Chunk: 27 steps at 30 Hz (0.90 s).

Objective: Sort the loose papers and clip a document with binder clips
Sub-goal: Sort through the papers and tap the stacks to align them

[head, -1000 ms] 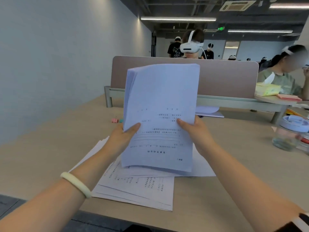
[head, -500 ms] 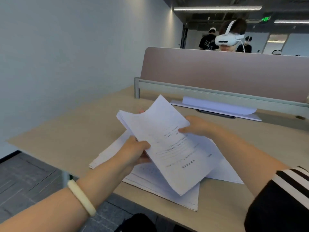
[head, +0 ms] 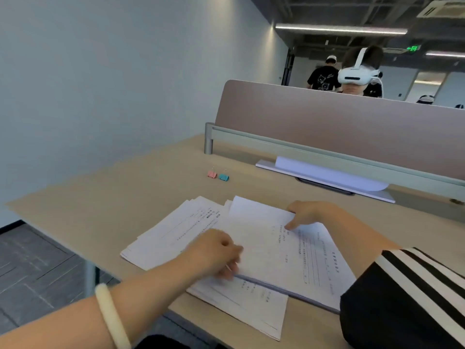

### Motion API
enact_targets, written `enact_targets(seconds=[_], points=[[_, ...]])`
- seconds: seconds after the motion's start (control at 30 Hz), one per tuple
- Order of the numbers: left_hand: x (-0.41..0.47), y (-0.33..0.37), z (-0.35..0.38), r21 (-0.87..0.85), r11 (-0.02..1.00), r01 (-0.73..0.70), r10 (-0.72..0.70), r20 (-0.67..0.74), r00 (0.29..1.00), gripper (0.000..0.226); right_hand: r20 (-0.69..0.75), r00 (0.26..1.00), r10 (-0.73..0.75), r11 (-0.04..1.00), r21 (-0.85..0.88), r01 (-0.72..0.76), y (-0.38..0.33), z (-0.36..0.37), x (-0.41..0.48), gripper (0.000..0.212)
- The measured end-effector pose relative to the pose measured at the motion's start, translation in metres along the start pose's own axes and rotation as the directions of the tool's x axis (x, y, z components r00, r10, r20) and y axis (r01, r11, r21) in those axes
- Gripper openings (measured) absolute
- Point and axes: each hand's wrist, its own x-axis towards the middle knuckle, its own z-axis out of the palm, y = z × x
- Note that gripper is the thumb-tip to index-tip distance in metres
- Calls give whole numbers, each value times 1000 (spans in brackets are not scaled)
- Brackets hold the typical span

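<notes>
- The desk (head: 105, 197), pale wood, fills the middle of the view, with a divider panel (head: 352, 127) along its far edge at 1 o'clock.
- Loose papers (head: 176, 233) lie fanned flat on the desk, toward 7 o'clock of the stack.
- The stack of papers (head: 276, 248) lies on top of them near the centre.
- The right hand (head: 305, 214), at 2 o'clock on the stack, presses its fingers on the top sheet.
- The left hand (head: 216, 253) grips the stack's near-left edge, fingers curled; it is motion-blurred.
- A pink binder clip (head: 212, 174) and a teal binder clip (head: 223, 177) sit side by side at 11 o'clock, apart from the papers.
</notes>
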Motion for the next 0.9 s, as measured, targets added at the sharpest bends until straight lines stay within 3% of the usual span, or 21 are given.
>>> enact_targets(seconds=[0.07,0.1,0.17,0.23,0.33,0.4,0.47,0.57,0.7,0.8,0.9], points=[[5,-17,-22,438,898,-44,138,-184,973,29,-18,1000,-10,1000,-24,10,1,2,3,44],[9,-28,-29,606,796,16,114,-176,978,53,-22,1000,-16,999,-34,16,2,2,4,38],[13,-49,-36,764,634,116,-37,-120,992,97,-20,1000,-19,999,-41,18,4,3,5,29],[16,-61,-40,776,615,138,-139,-66,988,117,-2,1000,-13,1000,5,13,6,4,3,32],[20,-67,-45,762,643,80,-176,45,983,148,45,998,41,993,113,-46,11,5,-8,64],[23,-69,-50,764,645,21,-146,96,985,155,127,991,31,986,162,-51,17,6,-18,45],[27,-71,-52,755,654,-37,-115,147,982,156,204,979,28,983,174,-64,27,9,-25,25],[38,-70,-48,752,646,-132,-56,219,974,155,209,976,57,984,155,-91,41,17,-40,43],[62,-58,-32,742,627,-237,18,290,957,147,110,987,113,982,138,-128,65,26,-63,52],[79,-42,-14,734,605,-309,68,338,939,133,34,981,189,949,250,-191,92,37,-86,34],[92,-27,1,685,628,-369,110,391,914,139,-13,962,274,859,453,-239,120,51,-105,27]])
